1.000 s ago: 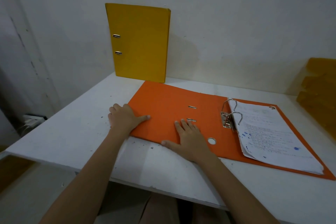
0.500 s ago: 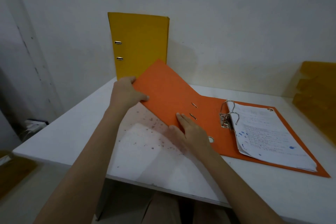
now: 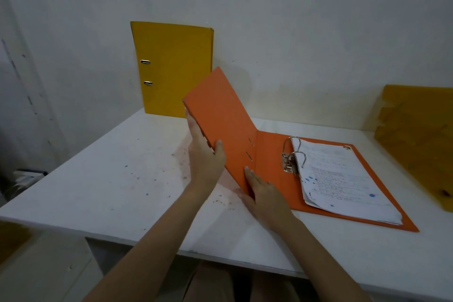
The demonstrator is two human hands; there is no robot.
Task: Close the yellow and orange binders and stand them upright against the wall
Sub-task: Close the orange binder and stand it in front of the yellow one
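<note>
Raised steeply now, the front cover of the orange binder: flat on the bench a second ago, half-lifted half a second ago, at present tilted well up off the white surface while hinged at the spine.

Far left, at the back edge of the bench: yellow binder, closed, standing upright against the wall, two metal slots near its left side. Unmoved since the earlier frames.

Next to the right, left hand gripping the free near edge of the lifted cover: thumb hooked over onto the inner orange face, remaining fingers behind the board and mostly hidden, so spread or together cannot be told. Speckled stains on the bench surface below, exposed where the cover lay.

Further right, right hand near the front bottom of the cover beside the spine fold, fingers straight and pressed together, tips laid flat against the orange board; thumb tucked low toward the bench.

Right of that, remainder of the orange binder lying flat in the middle-right part of the bench, back cover down. Silver ring mechanism upright just right of the spine, rings closed through a stack of white papers with blue marks, resting on the back cover.

At the right edge, a yellow-brown board-like object, blurred, details not discernible.
</note>
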